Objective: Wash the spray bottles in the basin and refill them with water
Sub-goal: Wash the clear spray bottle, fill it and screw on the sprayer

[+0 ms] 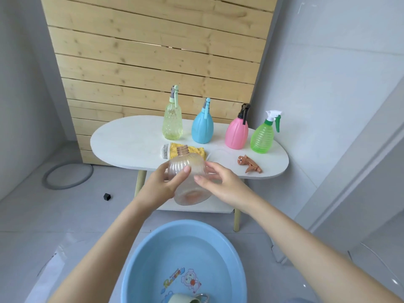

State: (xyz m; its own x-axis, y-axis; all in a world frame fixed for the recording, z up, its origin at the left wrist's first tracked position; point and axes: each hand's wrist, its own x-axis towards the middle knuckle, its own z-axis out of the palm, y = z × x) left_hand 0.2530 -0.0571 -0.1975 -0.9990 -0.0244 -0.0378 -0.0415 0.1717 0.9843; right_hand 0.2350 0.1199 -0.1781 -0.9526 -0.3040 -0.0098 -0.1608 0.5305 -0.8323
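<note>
Ribbed clear bottle (188, 180), capless and bulbous, gripped between left hand (168, 182) and right hand (220, 180).

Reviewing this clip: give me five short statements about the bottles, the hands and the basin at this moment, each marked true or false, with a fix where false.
1. Both hands hold the clear bottle: left hand, right hand. True.
2. The clear bottle has its spray head screwed on. False: its neck is bare, and a brown spray head lies on the white table.
3. Four capped spray bottles stand on the table. True: yellow-green bottle, blue bottle, pink bottle, green bottle.
4. The pink bottle stands leftmost in the row. False: the yellow-green one does.
5. The blue basin sits on the table. False: it is on the floor, below the hands.
</note>
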